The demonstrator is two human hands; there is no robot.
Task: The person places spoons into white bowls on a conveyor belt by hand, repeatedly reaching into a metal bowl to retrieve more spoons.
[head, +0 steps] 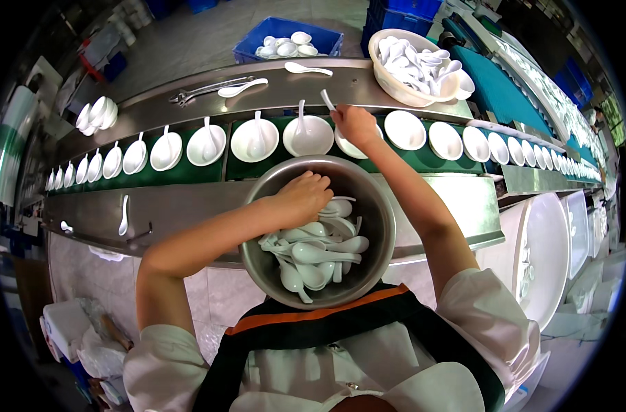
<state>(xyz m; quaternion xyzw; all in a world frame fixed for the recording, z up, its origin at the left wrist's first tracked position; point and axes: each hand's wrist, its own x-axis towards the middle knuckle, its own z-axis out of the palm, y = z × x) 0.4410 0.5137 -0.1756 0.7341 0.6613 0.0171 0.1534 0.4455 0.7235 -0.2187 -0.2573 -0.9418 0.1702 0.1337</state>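
My right hand point(355, 125) grips a white soup spoon point(327, 100) above a white bowl point(350, 146), covering part of that bowl. Inside a round stainless steel basin point(383, 257), my left hand point(305, 198) rests with curled fingers at the heap of white spoons point(313, 253). Whether its fingers have hold of one is hidden. White bowls stand in a row on a green conveyor belt point(184, 176). Left of my right hand, each bowl, such as the nearest one point(313, 138), has a spoon in it. To the right, the bowls point(405, 131) show no spoons.
Beyond the belt, a steel ledge holds adjustable wrenches point(199, 93), two loose spoons and a cream tub point(382, 77) heaped with spoons. A blue crate point(251, 51) of bowls stands behind. Stacked bowls point(97, 114) sit left. A hex key point(140, 234) lies on the near ledge point(189, 206).
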